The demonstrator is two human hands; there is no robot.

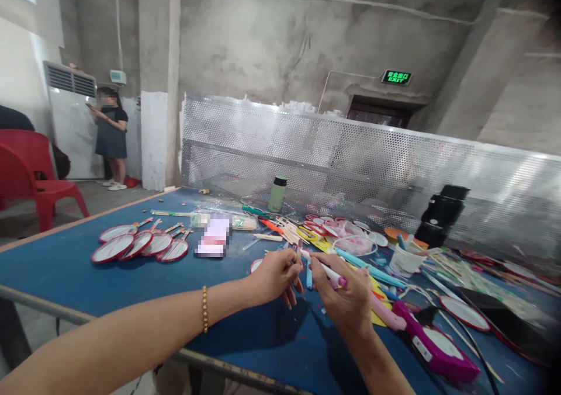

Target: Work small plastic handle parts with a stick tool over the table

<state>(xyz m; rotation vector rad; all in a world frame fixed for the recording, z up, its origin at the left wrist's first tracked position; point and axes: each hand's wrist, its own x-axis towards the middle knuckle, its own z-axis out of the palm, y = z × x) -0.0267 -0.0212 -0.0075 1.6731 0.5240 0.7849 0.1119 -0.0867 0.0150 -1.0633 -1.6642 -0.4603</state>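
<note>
My left hand [275, 275], wearing a gold bead bracelet, is closed in a pinch on a thin wooden stick [299, 249] that points upward. My right hand [346, 294] is closed around a white and purple marker pen [328, 270]. The pen's tip is close to the stick; whether they touch I cannot tell. Behind my left hand shows part of a round white disc with a red rim [255, 264]; whether it belongs to the stick is hidden. Several red-rimmed round paddles [151, 244] with stick handles lie overlapping to the left.
A phone [213, 236] lies on the blue table [144, 290]. A green bottle [277, 193], a white cup [405, 259] and scattered craft pieces stand behind the hands. At right lies a purple tool [440, 348] with a pink part and a cable. Another person [111, 129] stands far left.
</note>
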